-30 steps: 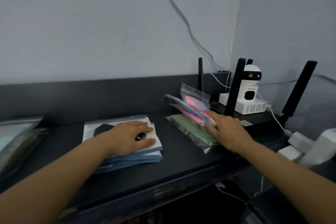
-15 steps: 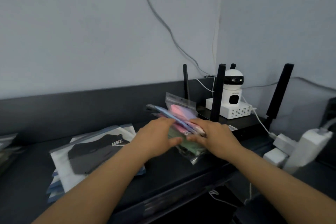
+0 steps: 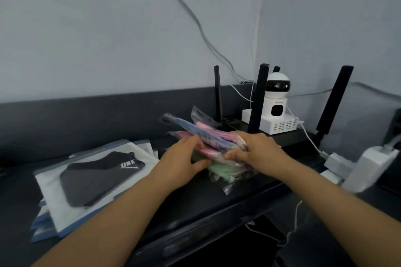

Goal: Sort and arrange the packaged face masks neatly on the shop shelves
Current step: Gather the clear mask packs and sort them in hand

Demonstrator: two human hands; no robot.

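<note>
Pink, blue and green mask packets (image 3: 209, 136), clear-wrapped, form one loose bundle on the dark shelf (image 3: 217, 206), right of centre, with the far ends tilted up toward the wall. Left hand (image 3: 184, 160): fingers curled on the bundle's left edge, gripping. Right hand (image 3: 258, 149): clenched around the bundle's right end. To the left, lying flat: stack of white packets (image 3: 65, 204), black mask marked UKE on top. Behind the bundle: black router antennas (image 3: 258, 97), white dome camera (image 3: 276, 102). Far right: white power adapter (image 3: 366, 169).

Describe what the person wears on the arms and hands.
The left hand and right hand are bare: no gloves, rings, watch or bracelets show. No sleeves show on either arm up to the picture's edge.
</note>
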